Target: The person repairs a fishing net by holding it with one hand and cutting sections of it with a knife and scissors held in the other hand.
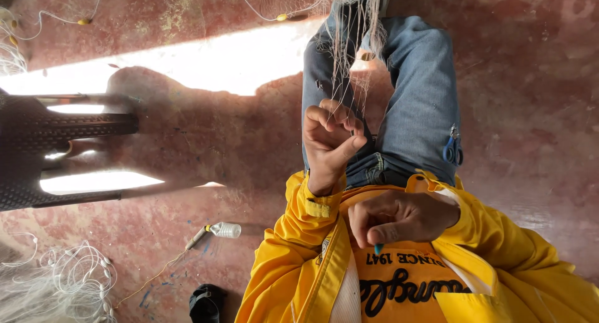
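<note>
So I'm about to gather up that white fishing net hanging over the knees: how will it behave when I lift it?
The net looks very thin and hangs in loose strands over the jeans, so it is probably floppy and light. The fine threads pinched in the left hand would likely snag and tangle easily.

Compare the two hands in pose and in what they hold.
The left hand is raised over the jeans, pinching fine white net threads; the right hand lies low against the yellow shirt, fisted on a small blue-tipped tool. Both are bare, with yellow sleeves.
</note>
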